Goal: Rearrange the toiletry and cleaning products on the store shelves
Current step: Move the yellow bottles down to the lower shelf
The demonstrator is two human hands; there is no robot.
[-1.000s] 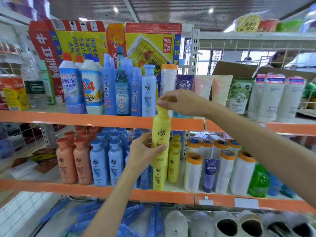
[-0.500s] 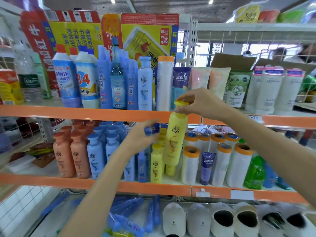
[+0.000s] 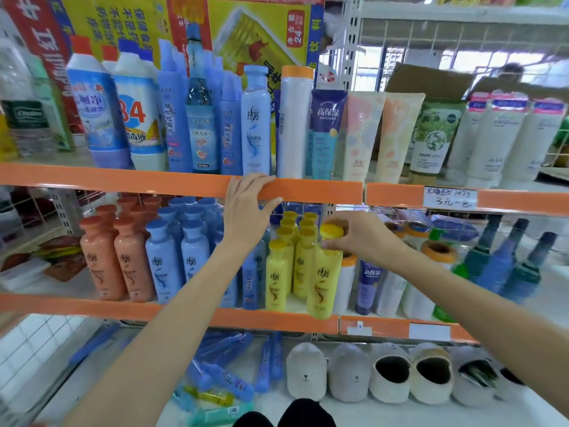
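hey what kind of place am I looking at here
Most likely a small shop's toiletries aisle: orange-edged shelves packed with rows of identical shampoo bottles, and a handwritten price label on the shelf edge.

Slippers (image 3: 348,371) on the bottom shelf (image 3: 400,414)

Yellow bottle (image 3: 323,282): smooth glossy plastic; orange shelf edge (image 3: 154,184): smooth, slightly glossy; slippers (image 3: 348,372): matt soft cloth; rear racks (image 3: 455,41): white wire metal.
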